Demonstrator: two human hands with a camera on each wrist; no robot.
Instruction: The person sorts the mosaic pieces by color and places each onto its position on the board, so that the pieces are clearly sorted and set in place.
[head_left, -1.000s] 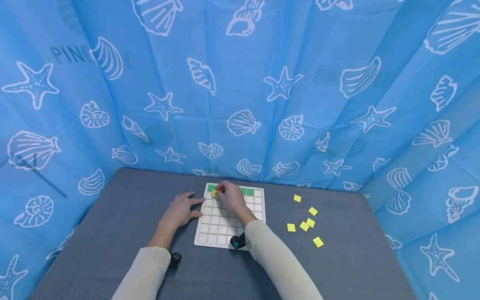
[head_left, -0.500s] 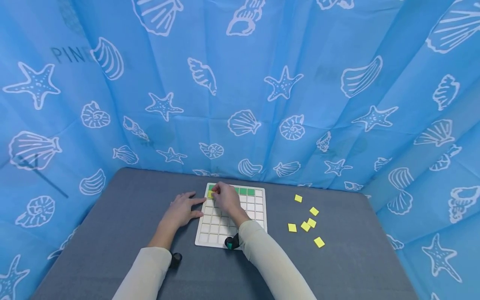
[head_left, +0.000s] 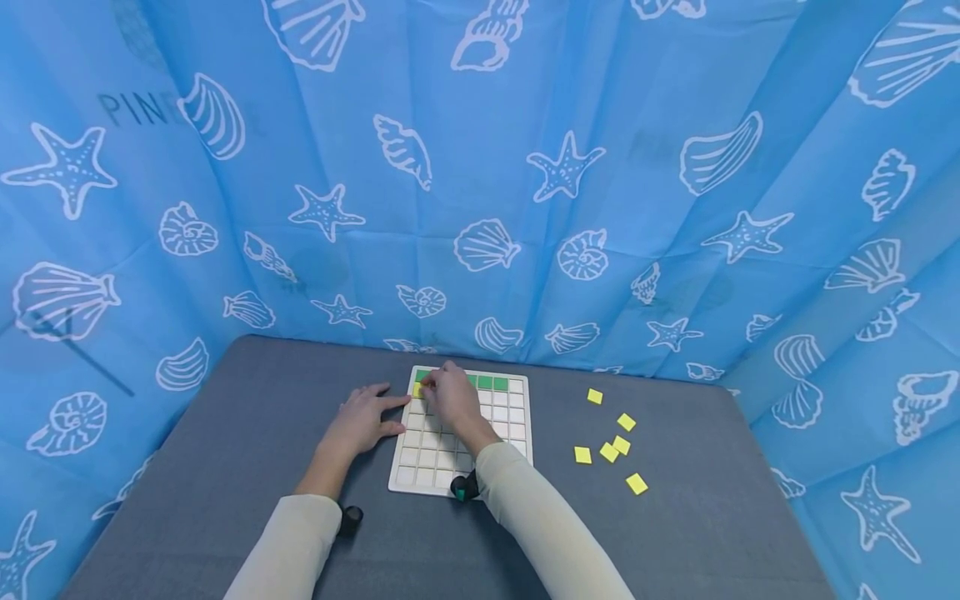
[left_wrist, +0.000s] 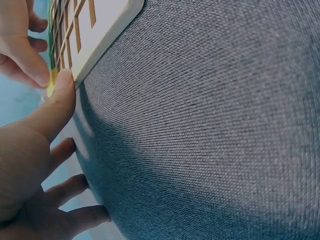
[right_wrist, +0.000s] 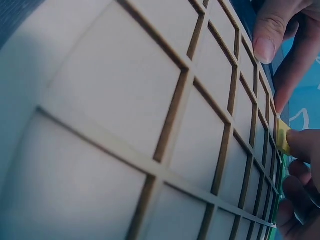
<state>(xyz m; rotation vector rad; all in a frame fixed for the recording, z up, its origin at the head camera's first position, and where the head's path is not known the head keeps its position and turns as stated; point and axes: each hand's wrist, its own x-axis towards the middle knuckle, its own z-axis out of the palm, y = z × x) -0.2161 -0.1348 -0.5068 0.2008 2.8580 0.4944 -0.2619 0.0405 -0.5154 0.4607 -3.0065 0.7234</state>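
Observation:
A white board [head_left: 438,458] with a grid of square recesses lies on the grey table, green square tiles [head_left: 500,383] along its far row. My right hand [head_left: 453,398] is over the board's far left part and holds a yellow square tile [head_left: 417,390] by its fingertips, at the left end of the second row. In the right wrist view this yellow tile [right_wrist: 283,136] shows beside the fingertips, partly covered by them. My left hand [head_left: 363,417] rests on the table with fingers spread, touching the board's left edge. The right hand hides part of the green row.
Several loose yellow tiles [head_left: 609,452] lie scattered on the grey table [head_left: 697,517] to the right of the board. A blue curtain [head_left: 480,200] with shell prints hangs behind the table and along its sides.
My right hand has shifted a little left with the yellow tile, bringing it to the second row's left end. My left hand keeps its place at the board's edge.

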